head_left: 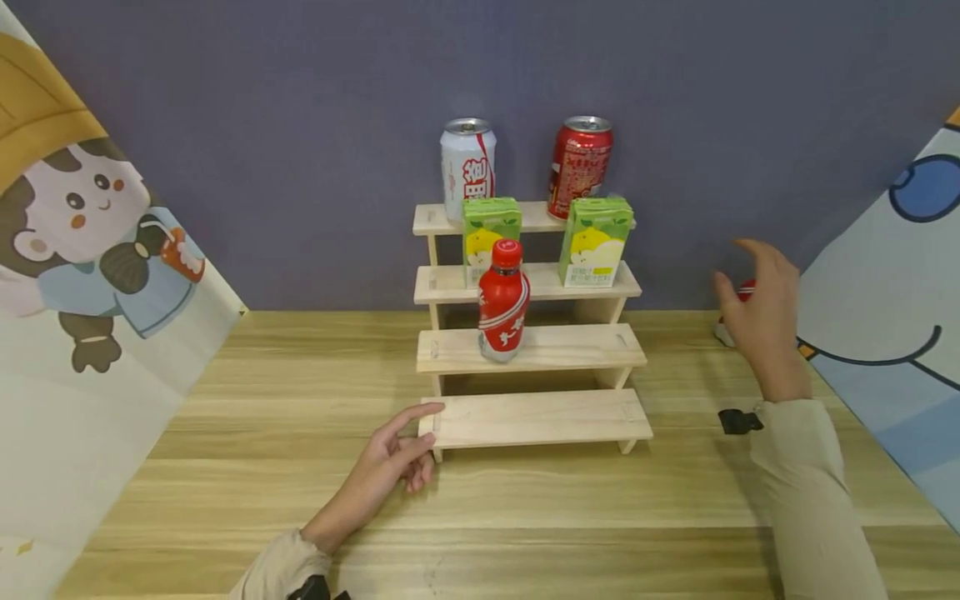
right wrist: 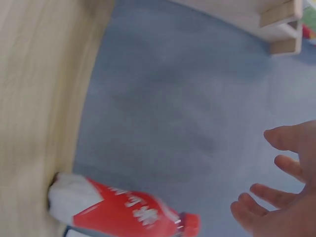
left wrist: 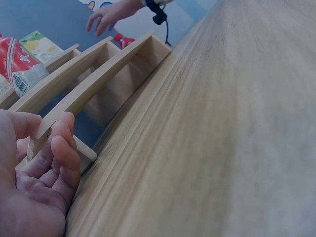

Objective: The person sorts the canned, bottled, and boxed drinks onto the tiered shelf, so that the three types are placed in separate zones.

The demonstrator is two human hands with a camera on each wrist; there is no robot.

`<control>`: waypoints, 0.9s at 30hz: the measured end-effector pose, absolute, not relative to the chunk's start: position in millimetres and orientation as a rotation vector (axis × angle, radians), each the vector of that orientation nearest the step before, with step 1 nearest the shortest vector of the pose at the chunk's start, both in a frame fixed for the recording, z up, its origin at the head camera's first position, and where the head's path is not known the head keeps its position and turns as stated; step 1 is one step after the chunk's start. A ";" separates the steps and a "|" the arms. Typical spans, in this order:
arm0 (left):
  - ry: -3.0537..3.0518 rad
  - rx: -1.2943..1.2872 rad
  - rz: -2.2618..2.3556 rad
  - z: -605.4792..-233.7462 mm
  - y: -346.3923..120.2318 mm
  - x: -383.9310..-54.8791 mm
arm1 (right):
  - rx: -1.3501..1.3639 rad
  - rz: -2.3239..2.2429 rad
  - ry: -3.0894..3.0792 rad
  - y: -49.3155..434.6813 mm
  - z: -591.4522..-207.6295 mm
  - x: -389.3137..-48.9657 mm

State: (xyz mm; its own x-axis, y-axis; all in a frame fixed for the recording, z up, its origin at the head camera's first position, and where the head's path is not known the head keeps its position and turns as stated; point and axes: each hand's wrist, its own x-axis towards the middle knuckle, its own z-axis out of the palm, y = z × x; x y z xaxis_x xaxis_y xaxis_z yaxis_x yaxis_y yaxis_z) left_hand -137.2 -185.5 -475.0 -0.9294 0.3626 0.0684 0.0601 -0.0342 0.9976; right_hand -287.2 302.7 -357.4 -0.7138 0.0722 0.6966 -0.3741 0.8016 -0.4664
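Note:
My left hand (head_left: 393, 458) pinches the left end of the lowest step of a four-step wooden display rack (head_left: 540, 418), finger on top and thumb at the front edge. In the left wrist view, the fingertips (left wrist: 64, 143) curl about that board end. At the right, my right hand (head_left: 768, 321) hangs in the air with fingers spread, holding nothing. Below and behind it a red and white bottle (right wrist: 133, 210) stands on the table, mostly hidden in the head view. Another red bottle (head_left: 504, 304) stands upright on the second step from the bottom.
Two green juice cartons (head_left: 491, 229) stand on the third step. A white can (head_left: 468, 167) and a red can (head_left: 581, 167) are on the top step. Behind is a dark wall (head_left: 322, 167); printed panels (head_left: 900, 292) flank the wooden table (head_left: 562, 517).

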 end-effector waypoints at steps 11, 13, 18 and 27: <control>2.012 0.458 2.076 -475.2 -186.2 -137.4 | -0.040 0.836 -2.269 331.7 -381.0 -298.3; 2.014 0.453 2.079 -474.9 -186.9 -137.0 | -0.078 0.868 -2.311 336.4 -385.1 -299.3; 2.010 0.464 2.080 -474.8 -188.1 -136.3 | -0.146 0.967 -2.456 348.5 -398.2 -300.9; 1.990 0.482 2.086 -474.5 -186.1 -136.4 | -0.161 0.971 -2.439 359.9 -413.6 -308.1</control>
State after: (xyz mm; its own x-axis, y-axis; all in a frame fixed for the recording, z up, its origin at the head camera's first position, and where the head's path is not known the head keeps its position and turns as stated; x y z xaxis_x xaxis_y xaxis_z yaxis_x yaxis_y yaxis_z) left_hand -136.4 -186.1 -474.5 -0.9225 0.3766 0.0850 0.0671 -0.0605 0.9959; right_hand -308.1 359.9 -413.6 -0.8651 0.2869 0.4115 -0.0745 0.7377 -0.6710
